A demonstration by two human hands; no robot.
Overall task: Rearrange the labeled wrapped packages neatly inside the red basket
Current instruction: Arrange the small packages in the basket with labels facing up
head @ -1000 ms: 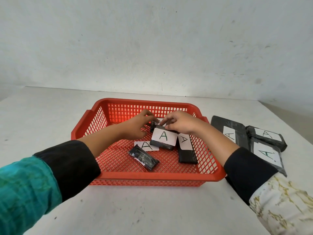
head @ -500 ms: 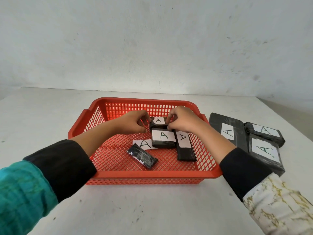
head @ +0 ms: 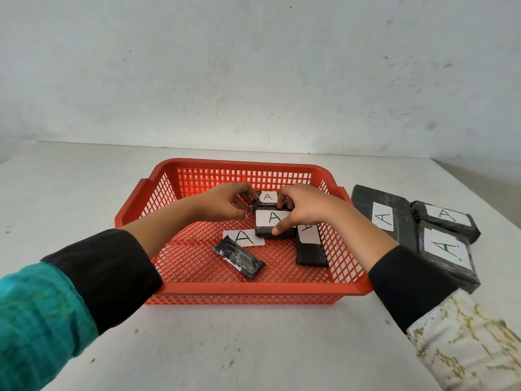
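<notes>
The right hand (head: 307, 211) is curled over the middle package (head: 266, 221); its thumb presses the near edge and its fingers hook over the far edge, so the package is pinched between them; the hand hides the right part of the label. The left hand (head: 222, 204) is curled, fingertips at the left end of the back package (head: 267, 198); whether it grips or only touches cannot be told. Both packages sit inside the red basket (head: 253, 289), toward its far right, touching one another; each is a black film-wrapped block with a white paper label bearing a green A.

Just right of the middle package lies a long package (head: 311, 253), narrow, black and glossy; the right hand covers the top of its label, and the letter is unreadable. To the left, a flat white label (head: 245, 237) marked A lies on the mesh; what carries it cannot be made out. A small package (head: 239, 258) lies diagonally, overlapping its near edge; its wrap is wrinkled and shiny.

The basket is rigid plastic, rectangular, with lattice walls and floor and a solid rim; it stands on the scuffed white worktop (head: 253, 348). To its right lie a large flat package (head: 389, 218), a far package (head: 445, 220) and a near package (head: 448, 249), crowded together, all black with A labels; the right sleeve (head: 408, 283) hides the near package's front corner.
</notes>
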